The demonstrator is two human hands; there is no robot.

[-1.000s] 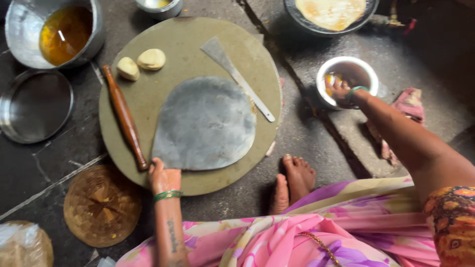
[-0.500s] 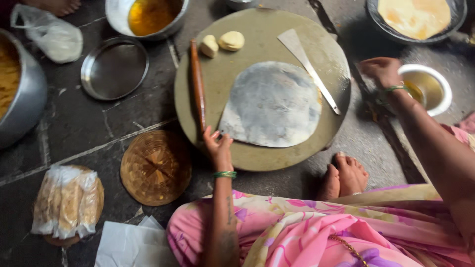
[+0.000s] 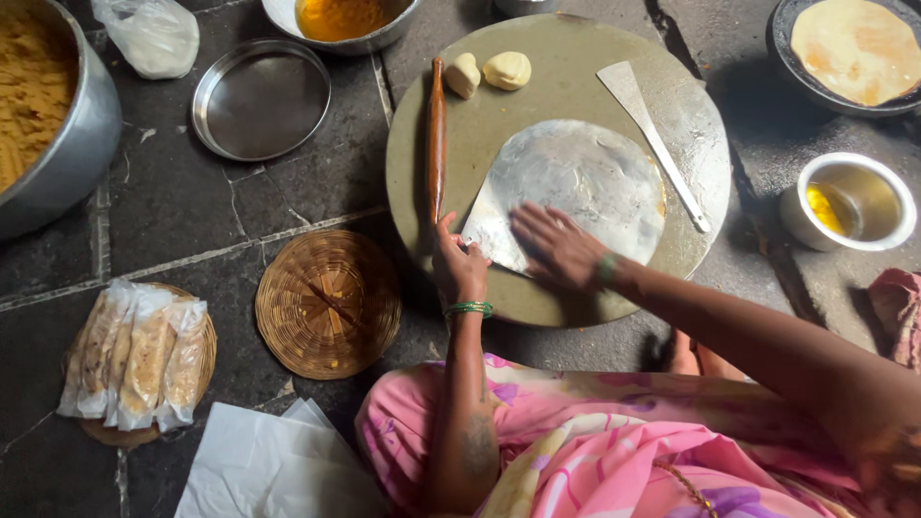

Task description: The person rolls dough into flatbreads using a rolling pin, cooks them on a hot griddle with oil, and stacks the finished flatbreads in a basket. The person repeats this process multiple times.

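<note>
Nearby, small bowl [image 3: 848, 202] of yellow oil [image 3: 826, 208].

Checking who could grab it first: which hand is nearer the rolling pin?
Left. The left hand sits right at the lower end of the rolling pin, while the right hand lies flat on the rolled dough sheet, further off.

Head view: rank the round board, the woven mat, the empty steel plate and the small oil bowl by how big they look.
1. Round board
2. Woven mat and empty steel plate: look alike, unranked
3. Small oil bowl
</note>
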